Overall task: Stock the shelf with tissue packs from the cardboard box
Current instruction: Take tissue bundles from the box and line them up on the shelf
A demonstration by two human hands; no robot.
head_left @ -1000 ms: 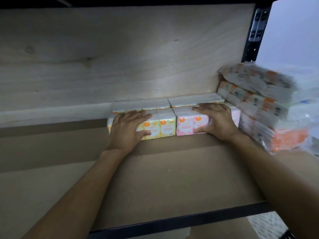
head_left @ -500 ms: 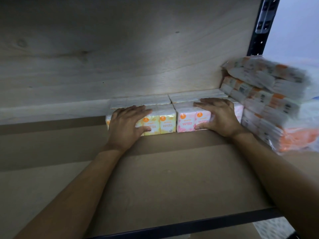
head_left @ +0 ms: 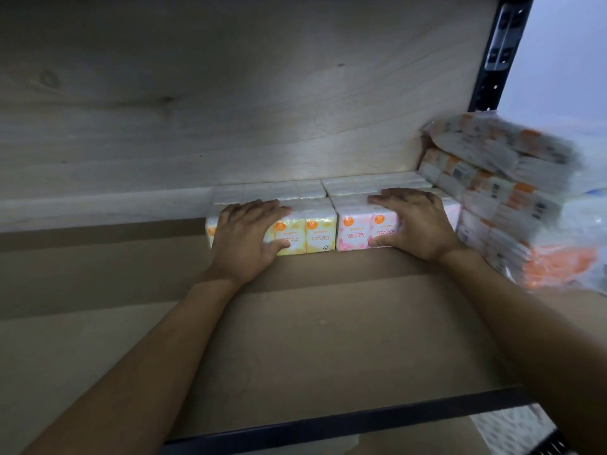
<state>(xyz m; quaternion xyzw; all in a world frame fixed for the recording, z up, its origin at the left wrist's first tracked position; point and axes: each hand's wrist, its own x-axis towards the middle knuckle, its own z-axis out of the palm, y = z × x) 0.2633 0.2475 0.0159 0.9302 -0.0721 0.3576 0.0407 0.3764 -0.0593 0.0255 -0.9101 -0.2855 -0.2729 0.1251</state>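
A yellow tissue pack [head_left: 305,236] and a pink tissue pack [head_left: 353,233] stand side by side deep on the brown shelf board [head_left: 312,323], in front of a back row of white packs [head_left: 371,183]. My left hand [head_left: 244,239] grips the yellow pack, fingers over its top and thumb on its front. My right hand [head_left: 415,223] holds the pink pack the same way. The cardboard box is not in view.
A tall stack of wrapped tissue bundles [head_left: 512,198] stands at the right end of the shelf, beside the pink pack. The upper shelf's pale wooden underside [head_left: 230,93] hangs low overhead. A black metal upright [head_left: 499,57] and the black front rail [head_left: 345,421] frame the shelf.
Both hands and the two packs stay pressed against the back row; they have hardly moved. The view has shifted slightly.
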